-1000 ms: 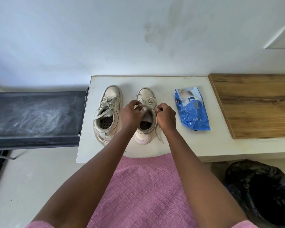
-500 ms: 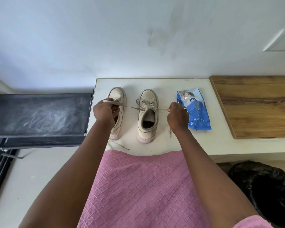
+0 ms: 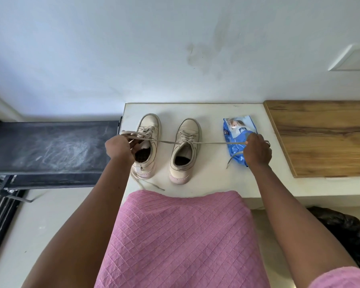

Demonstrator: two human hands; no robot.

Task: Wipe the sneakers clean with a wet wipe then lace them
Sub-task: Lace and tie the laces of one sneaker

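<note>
Two cream high-top sneakers stand side by side on the white counter (image 3: 208,113), toes toward the wall. The right sneaker (image 3: 185,150) has its lace (image 3: 214,143) stretched taut to both sides. My left hand (image 3: 119,149) grips the lace's left end over the left sneaker (image 3: 148,129). My right hand (image 3: 257,151) pinches the right end above the blue wet wipe pack (image 3: 236,129). The left sneaker's own lace trails loose over the counter's front.
A wooden board (image 3: 320,138) lies on the counter to the right. A dark metal stand (image 3: 50,148) sits left of the counter. A black bin bag (image 3: 345,231) is below right. My pink garment (image 3: 179,240) touches the counter's front edge.
Both hands have drawn apart from the right sneaker's tongue, pulling the lace ends outward until the lace runs straight and taut across the counter.
</note>
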